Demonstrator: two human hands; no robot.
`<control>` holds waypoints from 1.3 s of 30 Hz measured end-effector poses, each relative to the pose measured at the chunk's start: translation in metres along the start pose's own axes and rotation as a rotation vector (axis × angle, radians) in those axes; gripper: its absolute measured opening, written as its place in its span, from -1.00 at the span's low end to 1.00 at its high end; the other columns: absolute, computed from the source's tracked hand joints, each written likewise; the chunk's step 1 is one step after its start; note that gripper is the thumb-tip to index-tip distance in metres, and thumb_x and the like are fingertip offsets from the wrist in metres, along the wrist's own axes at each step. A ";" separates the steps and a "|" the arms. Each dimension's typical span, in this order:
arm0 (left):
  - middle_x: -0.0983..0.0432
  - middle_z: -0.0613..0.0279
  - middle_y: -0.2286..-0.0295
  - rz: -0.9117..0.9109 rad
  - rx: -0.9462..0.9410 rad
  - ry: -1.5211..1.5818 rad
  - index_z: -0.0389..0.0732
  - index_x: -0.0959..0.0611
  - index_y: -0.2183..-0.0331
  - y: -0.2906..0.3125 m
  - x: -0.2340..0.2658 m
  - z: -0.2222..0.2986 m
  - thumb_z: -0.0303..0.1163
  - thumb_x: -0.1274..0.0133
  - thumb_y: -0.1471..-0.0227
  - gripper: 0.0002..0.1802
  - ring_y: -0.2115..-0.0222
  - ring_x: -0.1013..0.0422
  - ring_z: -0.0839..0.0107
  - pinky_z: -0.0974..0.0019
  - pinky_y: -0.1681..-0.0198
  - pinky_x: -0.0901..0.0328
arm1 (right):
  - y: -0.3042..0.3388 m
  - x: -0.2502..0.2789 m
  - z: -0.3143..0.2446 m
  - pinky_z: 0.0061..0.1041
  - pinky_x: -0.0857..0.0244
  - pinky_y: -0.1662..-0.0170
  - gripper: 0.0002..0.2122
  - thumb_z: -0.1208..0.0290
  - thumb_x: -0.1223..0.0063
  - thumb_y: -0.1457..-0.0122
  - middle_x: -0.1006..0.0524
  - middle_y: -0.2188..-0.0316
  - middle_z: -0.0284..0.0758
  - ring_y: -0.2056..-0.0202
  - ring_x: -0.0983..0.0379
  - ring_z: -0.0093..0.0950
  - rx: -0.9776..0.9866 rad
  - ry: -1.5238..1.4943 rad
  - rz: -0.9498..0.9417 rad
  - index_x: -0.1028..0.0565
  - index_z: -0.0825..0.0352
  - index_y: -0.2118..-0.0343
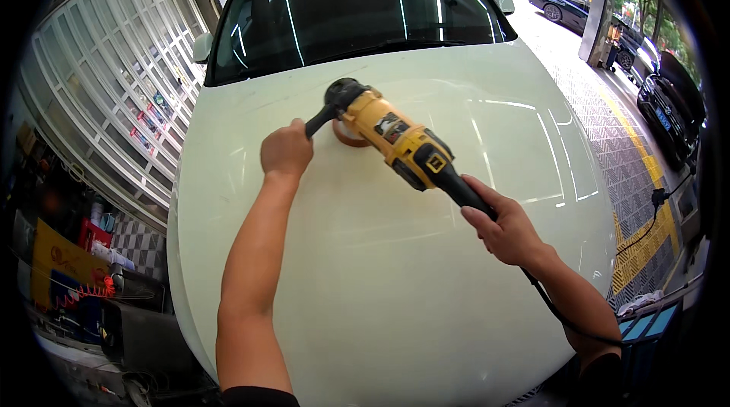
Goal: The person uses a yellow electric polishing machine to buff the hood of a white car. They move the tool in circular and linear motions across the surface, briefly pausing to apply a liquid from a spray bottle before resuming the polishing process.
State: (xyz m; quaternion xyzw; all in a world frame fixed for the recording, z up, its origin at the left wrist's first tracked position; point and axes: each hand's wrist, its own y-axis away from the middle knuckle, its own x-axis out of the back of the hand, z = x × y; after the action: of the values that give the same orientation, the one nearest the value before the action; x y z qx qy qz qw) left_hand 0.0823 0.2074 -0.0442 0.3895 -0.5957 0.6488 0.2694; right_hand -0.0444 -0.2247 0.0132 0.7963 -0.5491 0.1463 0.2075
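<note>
A yellow and black car polisher [388,129] lies across the upper middle of a pale, whitish car hood [342,278]. Its round orange-brown pad [351,135] rests on the paint, partly hidden under the tool's head. My left hand [287,150] is closed round the black side handle by the head. At the other end, my right hand [502,224] grips the black rear handle. From that end a black power cord [555,308] runs down along my right forearm. Reflections of lights streak the hood, and a faint hazy area shows near the pad.
Beyond the hood stands the dark windshield [350,11]. White barred folding doors [114,65] run along the left, above a cluttered corner with a coiled red hose [91,290]. To the right are a grey and yellow tiled floor [623,156] and a black car [669,106].
</note>
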 end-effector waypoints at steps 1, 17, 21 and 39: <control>-0.72 -0.05 0.50 -0.011 0.076 -0.020 -0.14 -0.68 0.34 0.005 -0.001 -0.037 -0.28 -0.22 -0.20 -0.85 0.43 -0.70 -0.11 -0.14 0.33 -0.58 | -0.022 -0.021 -0.004 -0.39 -0.47 0.13 -0.41 0.18 -0.19 -0.52 -0.62 0.26 -0.34 0.31 -0.51 -0.50 0.151 0.081 -0.008 -0.36 0.09 -0.55; -0.60 0.06 -0.12 0.481 0.234 0.054 -0.13 -0.56 -0.25 -0.045 -0.044 -0.095 -0.17 -0.36 -0.24 -0.37 -0.20 -0.46 -0.05 -0.05 -0.30 -0.37 | -0.237 -0.114 -0.109 -0.33 -0.56 0.19 -0.44 -0.06 0.03 -0.58 -0.70 0.16 -0.21 0.26 -0.65 -0.36 0.166 0.148 -0.099 -0.39 0.01 -0.54; -0.57 0.00 -0.16 0.063 0.107 0.590 -0.14 -0.58 -0.23 0.016 -0.033 0.036 -0.04 -0.34 -0.29 -0.37 -0.26 -0.40 -0.10 -0.08 -0.32 -0.36 | -0.244 -0.058 -0.074 -0.40 -0.54 0.37 -0.42 -0.08 0.04 -0.56 -0.64 0.27 -0.27 0.36 -0.58 -0.49 0.087 0.073 0.108 -0.38 0.02 -0.54; -0.50 -0.02 -0.28 -0.091 -0.189 0.536 -0.15 -0.58 -0.24 0.147 0.007 0.030 0.15 -0.22 -0.36 -0.32 -0.48 -0.19 -0.22 -0.17 -0.35 -0.38 | -0.204 0.156 0.034 -0.39 -0.39 0.44 -0.54 -0.13 0.07 -0.58 -0.38 0.49 -0.49 0.57 -0.36 -0.61 -0.201 -0.268 0.382 -0.40 -0.09 -0.41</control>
State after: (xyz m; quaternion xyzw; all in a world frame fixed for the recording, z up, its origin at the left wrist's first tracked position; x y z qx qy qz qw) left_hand -0.0353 0.1560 -0.1215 0.2033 -0.5429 0.6576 0.4812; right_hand 0.2013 -0.3048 0.0204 0.6656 -0.7241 0.0208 0.1793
